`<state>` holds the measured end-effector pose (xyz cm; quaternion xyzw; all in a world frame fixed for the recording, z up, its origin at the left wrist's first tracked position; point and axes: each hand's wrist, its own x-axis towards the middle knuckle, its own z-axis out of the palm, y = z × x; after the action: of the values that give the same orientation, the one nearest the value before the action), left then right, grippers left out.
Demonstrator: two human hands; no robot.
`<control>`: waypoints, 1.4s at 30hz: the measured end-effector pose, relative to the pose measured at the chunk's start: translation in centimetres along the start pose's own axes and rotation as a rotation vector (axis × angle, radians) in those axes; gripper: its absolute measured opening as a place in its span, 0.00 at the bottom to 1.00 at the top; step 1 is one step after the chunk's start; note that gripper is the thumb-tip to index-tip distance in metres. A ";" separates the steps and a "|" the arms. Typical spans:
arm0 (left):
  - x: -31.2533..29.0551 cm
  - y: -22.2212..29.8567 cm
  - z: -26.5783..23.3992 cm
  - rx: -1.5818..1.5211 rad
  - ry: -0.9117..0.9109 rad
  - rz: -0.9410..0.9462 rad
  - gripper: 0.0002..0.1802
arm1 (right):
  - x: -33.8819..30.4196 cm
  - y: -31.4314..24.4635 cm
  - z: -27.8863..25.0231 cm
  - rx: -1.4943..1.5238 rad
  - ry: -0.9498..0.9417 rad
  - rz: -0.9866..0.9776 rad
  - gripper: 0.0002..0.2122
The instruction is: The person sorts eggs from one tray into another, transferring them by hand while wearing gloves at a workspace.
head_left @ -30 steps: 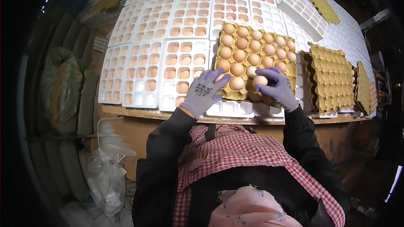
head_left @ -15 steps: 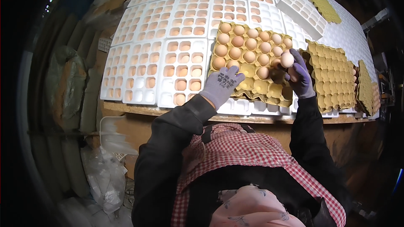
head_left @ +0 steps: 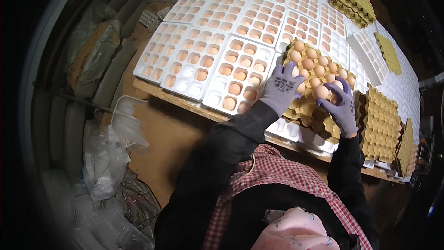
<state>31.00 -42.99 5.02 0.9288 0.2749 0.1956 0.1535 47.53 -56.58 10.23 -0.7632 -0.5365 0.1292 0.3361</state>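
Both my hands wear grey gloves with purple fingertips and work over a yellow-brown pulp egg tray (head_left: 307, 110) holding rows of brown eggs. My left hand (head_left: 283, 89) reaches over the tray's left side, its fingers and thumb bent round an egg (head_left: 300, 87) at the edge of the filled cells. At the tray's right part, my right hand (head_left: 341, 106) curls round an egg (head_left: 320, 93), with the thumb below it and fingers above. Another egg seems to lie in that palm, partly hidden. The tray's near cells hold no eggs.
White foam trays (head_left: 213, 93) with egg-filled cells cover the table to the left and behind. An empty-celled foam tray (head_left: 368, 58) leans at the right. Stacked pulp trays (head_left: 379, 125) stand right of my right hand, more pulp trays (head_left: 352, 2) at the far right. Plastic bags (head_left: 104, 166) lie lower left.
The view has turned, shifting the table rightward and tilting it. My right hand has lowered its egg toward the tray. My left hand has moved up the tray's left side.
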 end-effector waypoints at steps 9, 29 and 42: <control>-14.6 -12.5 -2.8 0.150 0.153 -0.708 0.23 | 7.6 -11.4 21.8 -0.206 -0.303 -0.364 0.16; -17.0 -24.1 -7.5 -0.669 1.298 -0.865 0.08 | 12.7 -20.8 33.5 0.739 -0.801 -0.153 0.14; -15.1 -45.5 -10.2 0.505 -0.049 -1.164 0.42 | 7.1 -15.7 31.4 0.093 -0.474 -0.748 0.12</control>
<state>-5.74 -13.36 -8.15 0.6390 0.7689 -0.0119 0.0169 21.30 -35.28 -1.63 -0.4499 -0.8316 0.1943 0.2615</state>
